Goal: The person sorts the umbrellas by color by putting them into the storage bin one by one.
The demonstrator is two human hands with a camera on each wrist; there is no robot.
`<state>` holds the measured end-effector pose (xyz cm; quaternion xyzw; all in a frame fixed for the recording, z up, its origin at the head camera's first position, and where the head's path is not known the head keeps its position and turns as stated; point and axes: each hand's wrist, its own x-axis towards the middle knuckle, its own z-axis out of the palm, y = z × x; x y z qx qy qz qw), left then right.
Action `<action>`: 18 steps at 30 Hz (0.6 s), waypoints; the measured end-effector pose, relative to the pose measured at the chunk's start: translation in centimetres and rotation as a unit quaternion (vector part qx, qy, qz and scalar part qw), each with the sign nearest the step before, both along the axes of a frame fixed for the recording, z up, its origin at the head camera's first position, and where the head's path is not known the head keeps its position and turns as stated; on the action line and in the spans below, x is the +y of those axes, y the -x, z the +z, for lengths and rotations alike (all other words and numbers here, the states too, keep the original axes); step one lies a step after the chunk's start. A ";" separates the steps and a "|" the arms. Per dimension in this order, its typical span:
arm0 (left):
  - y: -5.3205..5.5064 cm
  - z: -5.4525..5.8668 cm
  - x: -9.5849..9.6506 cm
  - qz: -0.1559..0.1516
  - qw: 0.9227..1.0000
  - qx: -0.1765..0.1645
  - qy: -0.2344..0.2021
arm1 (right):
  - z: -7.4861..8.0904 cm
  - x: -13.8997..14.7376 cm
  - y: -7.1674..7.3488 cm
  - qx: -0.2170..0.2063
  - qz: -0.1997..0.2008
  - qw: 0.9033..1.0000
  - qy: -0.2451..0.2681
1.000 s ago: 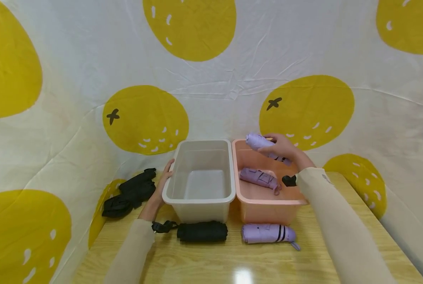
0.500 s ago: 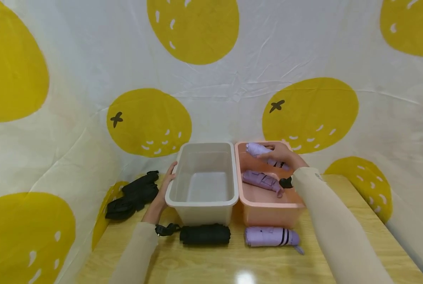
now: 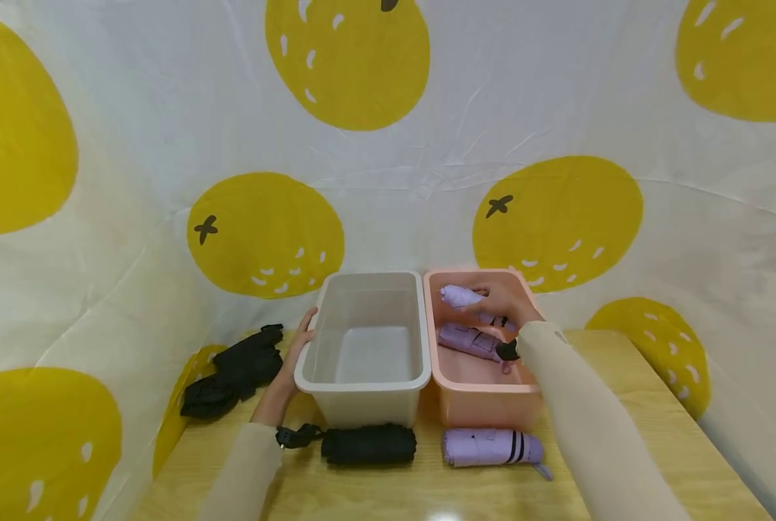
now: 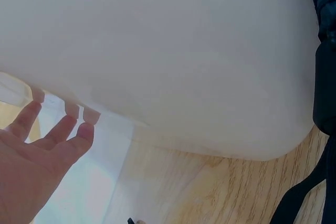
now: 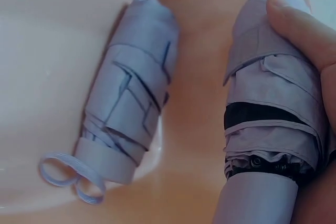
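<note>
Lilac umbr. (image 5: pixel 270 87) — in RH fingers (image 5: pixel 299 27)

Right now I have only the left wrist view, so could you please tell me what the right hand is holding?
Observer: The right hand is holding a purple umbrella, folded up, down inside the pink bin.
Operator: Thank you; would you kindly say whether anything else is in that bin?
Observer: Yes, a second umbrella, also purple, lies on its side there.
Operator: And is there anything on the table just in front of the bin, please?
Observer: A third umbrella lies there, purple with two dark stripes near its strap end.
</note>
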<state>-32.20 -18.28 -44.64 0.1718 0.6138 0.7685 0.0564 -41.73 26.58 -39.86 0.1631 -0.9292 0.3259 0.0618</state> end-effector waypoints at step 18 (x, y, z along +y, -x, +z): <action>-0.2 0.0 0.6 0.004 1.000 -0.015 -0.024 | -2.4 0.8 0.4 -0.105 0.020 0.993 0.059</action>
